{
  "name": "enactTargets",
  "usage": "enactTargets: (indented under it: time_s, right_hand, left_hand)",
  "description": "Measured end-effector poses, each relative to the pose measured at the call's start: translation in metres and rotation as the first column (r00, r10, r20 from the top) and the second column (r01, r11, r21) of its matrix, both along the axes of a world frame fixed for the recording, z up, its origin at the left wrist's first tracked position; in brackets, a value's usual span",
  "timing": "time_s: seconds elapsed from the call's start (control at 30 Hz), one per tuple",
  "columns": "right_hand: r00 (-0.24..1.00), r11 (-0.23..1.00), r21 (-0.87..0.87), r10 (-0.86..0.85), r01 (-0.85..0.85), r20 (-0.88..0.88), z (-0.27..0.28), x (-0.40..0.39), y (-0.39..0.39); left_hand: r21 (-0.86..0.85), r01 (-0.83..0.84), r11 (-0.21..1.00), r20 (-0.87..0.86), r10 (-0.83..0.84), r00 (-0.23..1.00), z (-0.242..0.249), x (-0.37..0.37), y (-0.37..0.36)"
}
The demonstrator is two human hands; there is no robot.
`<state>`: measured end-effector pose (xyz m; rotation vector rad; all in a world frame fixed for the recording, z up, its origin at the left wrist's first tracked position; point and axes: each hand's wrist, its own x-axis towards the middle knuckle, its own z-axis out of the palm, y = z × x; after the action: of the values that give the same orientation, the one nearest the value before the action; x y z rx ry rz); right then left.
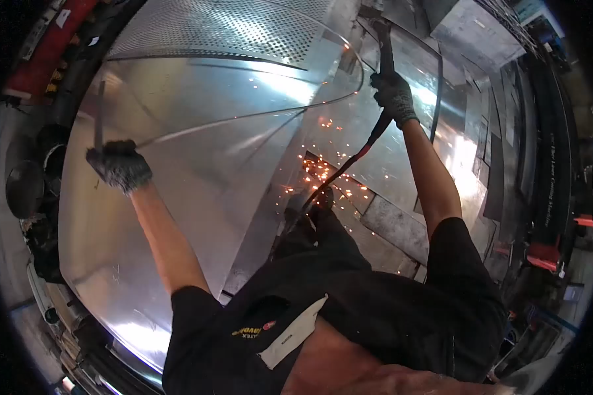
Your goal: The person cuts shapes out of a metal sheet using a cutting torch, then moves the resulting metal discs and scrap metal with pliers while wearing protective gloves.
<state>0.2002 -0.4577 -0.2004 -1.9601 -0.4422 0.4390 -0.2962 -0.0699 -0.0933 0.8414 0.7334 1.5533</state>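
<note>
My left hand (120, 166), in a dark grey glove, is closed at the left end of a thin curved metal rod (244, 118). The rod runs right across the sheet and bends upward near my right hand. A dark narrow bar (99, 115) stands up from the same fist. My gloved right hand (394, 97) grips a long dark tool (385, 49) with its head at the top. A black cable (356, 158) with a red patch trails from the tool towards my legs. Orange sparks (319, 172) scatter below the rod, close above my feet.
A large shiny metal sheet (171, 217) spreads under my left arm. Perforated sheet metal (224, 29) lies at the far side. Flat metal plates (395, 227) cover the area right of my legs. A metal box (478, 33) stands at upper right, a dark machine (548, 164) at far right.
</note>
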Motion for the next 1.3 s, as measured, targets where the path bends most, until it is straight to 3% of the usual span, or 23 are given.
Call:
enactTargets:
  time_s: [0.03,0.07,0.1,0.17,0.2,0.23,0.37,0.4,0.43,0.5,0.57,0.6,0.67,0.73,0.77,0.87,0.97,1.07,1.1,1.17,1.3]
  right_hand:
    - [0.979,0.986,-0.167,0.036,-0.002,0.200,-0.008,0.006,0.018]
    - [0.985,0.948,-0.313,-0.008,0.062,0.171,0.010,0.005,0.043]
    - [0.984,0.953,-0.299,0.004,0.049,0.176,0.005,0.007,0.053]
    - [0.760,0.959,-0.257,0.079,0.118,0.645,-0.003,0.022,0.087]
    - [0.843,0.930,-0.367,0.178,0.025,0.507,0.036,0.016,0.115]
    - [0.778,0.935,-0.337,0.125,0.116,0.615,0.039,-0.001,0.123]
    - [0.742,0.846,-0.530,0.318,0.059,0.590,0.040,0.049,0.156]
    - [0.844,0.876,-0.475,0.316,-0.083,0.434,0.048,0.056,0.153]
    - [0.848,0.875,-0.478,0.308,-0.074,0.432,0.052,0.061,0.152]
    - [0.983,0.939,-0.320,0.161,-0.125,0.090,0.050,0.062,0.137]
    - [0.991,0.968,-0.215,0.127,-0.133,-0.046,0.037,0.066,0.131]
    - [0.983,0.978,-0.140,0.137,-0.153,-0.121,0.033,0.067,0.121]
    - [0.975,0.971,-0.180,0.123,-0.157,-0.184,0.035,0.067,0.113]
    - [0.968,0.950,-0.189,0.238,-0.248,-0.075,0.009,0.095,0.109]
    - [0.976,0.969,-0.158,0.172,-0.192,-0.135,0.000,0.099,0.110]
    - [0.890,0.935,-0.136,0.353,-0.327,0.290,0.024,0.083,0.109]
    - [0.903,0.890,-0.301,0.399,-0.341,0.157,0.088,0.033,0.130]
    - [0.775,0.770,-0.113,0.632,-0.628,0.009,0.140,-0.064,0.163]
    - [0.692,0.657,-0.304,0.722,-0.690,-0.011,0.136,-0.072,0.191]
    - [0.589,0.599,-0.401,0.791,-0.693,0.164,0.098,-0.074,0.234]
    - [0.748,0.731,-0.164,0.654,-0.663,-0.111,0.095,-0.018,0.171]
  left_hand:
    - [-0.069,-0.054,0.996,-0.002,0.054,0.999,0.004,-0.001,-0.024]
    - [-0.133,-0.108,0.985,-0.002,0.109,0.994,0.011,0.001,-0.046]
    - [-0.136,-0.049,0.990,0.014,0.051,0.999,-0.013,-0.022,-0.037]
    - [-0.151,0.005,0.989,0.013,-0.003,1.000,-0.060,-0.058,-0.026]
    - [-0.155,0.002,0.988,-0.003,-0.003,1.000,-0.059,-0.062,-0.012]
    - [-0.237,0.007,0.972,0.038,0.002,0.999,-0.083,-0.084,-0.014]
    - [-0.429,0.125,0.895,0.222,-0.030,0.975,-0.182,-0.145,-0.011]
    - [-0.440,0.185,0.879,0.285,-0.059,0.957,-0.186,-0.143,-0.016]
    - [-0.543,0.165,0.823,0.217,-0.053,0.975,-0.191,-0.142,-0.028]
    - [-0.627,0.077,0.775,0.139,0.013,0.990,-0.185,-0.139,-0.026]
    - [-0.452,0.261,0.853,0.248,-0.161,0.955,-0.210,-0.163,-0.017]
    - [-0.498,0.151,0.854,0.133,-0.097,0.986,-0.189,-0.151,-0.027]
    - [-0.540,0.149,0.828,0.107,-0.108,0.988,-0.191,-0.139,-0.021]
    - [-0.536,0.113,0.836,0.084,-0.080,0.993,-0.197,-0.147,-0.003]
    - [-0.513,0.093,0.853,0.072,-0.064,0.995,-0.197,-0.155,0.007]
    - [-0.235,0.087,0.968,0.051,-0.078,0.996,-0.141,-0.175,0.042]
    - [0.113,0.160,0.981,-0.105,-0.148,0.983,0.005,-0.095,0.062]
    - [0.386,0.298,0.873,-0.283,-0.196,0.939,0.138,0.072,0.055]
    - [0.438,0.347,0.830,-0.321,-0.216,0.922,0.169,0.123,0.042]
    - [0.472,0.391,0.790,-0.337,-0.249,0.908,0.205,0.198,0.010]
    - [0.512,0.343,0.788,-0.348,-0.175,0.921,0.229,0.199,0.020]
